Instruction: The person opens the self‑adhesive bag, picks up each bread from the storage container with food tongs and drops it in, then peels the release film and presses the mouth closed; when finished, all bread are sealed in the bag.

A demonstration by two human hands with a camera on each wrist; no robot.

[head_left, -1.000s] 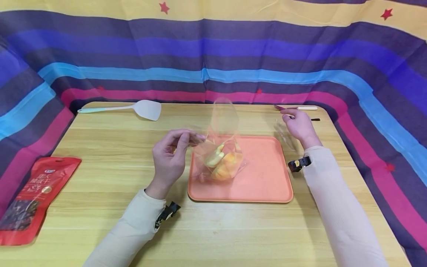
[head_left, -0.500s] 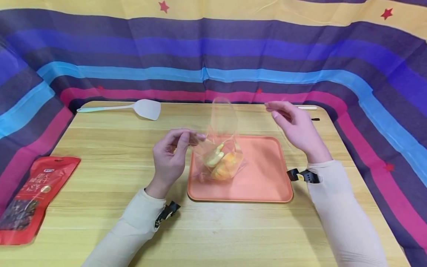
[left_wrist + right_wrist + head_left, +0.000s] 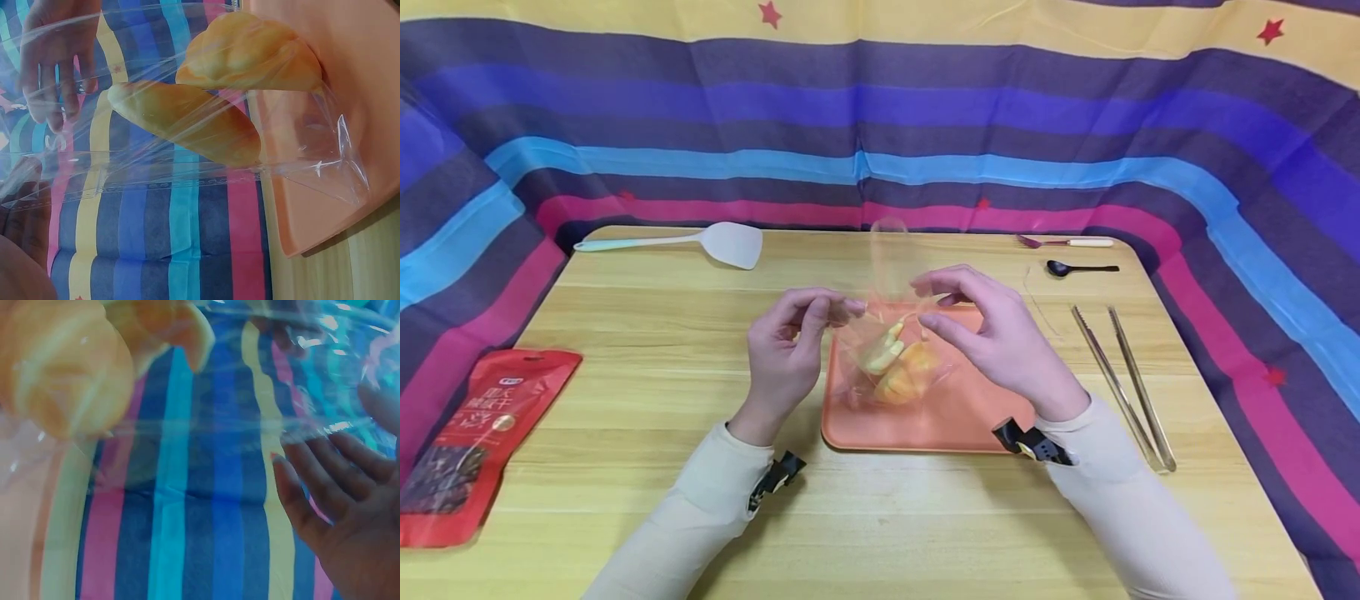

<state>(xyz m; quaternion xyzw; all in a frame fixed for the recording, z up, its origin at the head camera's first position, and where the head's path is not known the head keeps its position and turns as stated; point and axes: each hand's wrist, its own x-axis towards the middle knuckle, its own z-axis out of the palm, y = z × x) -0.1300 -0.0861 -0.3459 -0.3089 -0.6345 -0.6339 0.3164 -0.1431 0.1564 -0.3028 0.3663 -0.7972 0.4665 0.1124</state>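
A clear plastic bag (image 3: 891, 287) stands on the orange tray (image 3: 985, 417) with yellow bread rolls (image 3: 898, 367) inside. My left hand (image 3: 838, 307) pinches the bag's left top edge between thumb and fingers. My right hand (image 3: 934, 302) is at the bag's right top edge, thumb and forefinger apart on either side of the film. In the left wrist view the rolls (image 3: 187, 122) lie behind the film above the tray (image 3: 350, 94), with the right hand's fingers (image 3: 53, 75) hanging straight beyond. The right wrist view shows a roll (image 3: 56, 375) and loosely spread fingers (image 3: 337, 506).
Metal tongs (image 3: 1123, 387) lie right of the tray. A black spoon (image 3: 1078, 268) and a pink-tipped fork (image 3: 1063, 242) lie at the far right. A pale spatula (image 3: 700, 243) is at the far left, and a red snack packet (image 3: 475, 442) hangs over the table's left edge. Striped cloth walls surround the table.
My right hand came from the far right of the table, by the spoon, to the bag's right top edge, uncovering the tongs and spoon. My left hand kept its pinch in place.
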